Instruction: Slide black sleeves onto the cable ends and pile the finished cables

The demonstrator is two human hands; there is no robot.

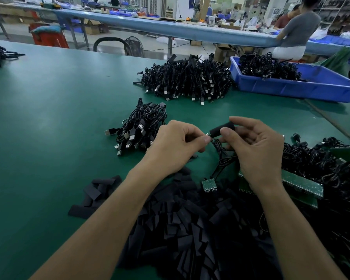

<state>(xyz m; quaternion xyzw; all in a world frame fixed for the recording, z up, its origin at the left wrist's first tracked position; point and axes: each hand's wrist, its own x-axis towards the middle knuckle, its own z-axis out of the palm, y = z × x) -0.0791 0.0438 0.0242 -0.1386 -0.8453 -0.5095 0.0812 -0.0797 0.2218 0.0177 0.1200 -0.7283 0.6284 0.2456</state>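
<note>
A green bench (49, 118) is laid out below the camera, in a busy workshop. Nearest, a heap of loose sleeves (190, 229) is spread between the two forearms, and a small green board (209, 185) is seen at its far edge.

Just beyond, the hands are held close together over the bench. One sleeve (222, 127) is gripped by the right hand (257, 144), thumb on the near side and forefinger over the top, the other fingers curled. The cable end (207, 134) is pinched by the left hand (176, 146) between thumb and forefinger. The cable (220, 154) itself hangs in a loop between the hands.

Now the line-up that matters. The sleeve's long axis is held roughly left to right, tilted a little up to the right, with its mouth turned left. The cable end is set right at that mouth; whether it is already inside cannot be told. A short push along that axis looks to be what is called for.

Left of the left hand a small pile (138, 128) of cables is seen, probably the finished ones, and that hand is the nearer to it. A tangle (321, 164) of more cables is massed on the right.

Farther off, a bigger stack (188, 79) and a blue bin (291, 87) of cables are set, with a seated person (299, 27) behind.
</note>
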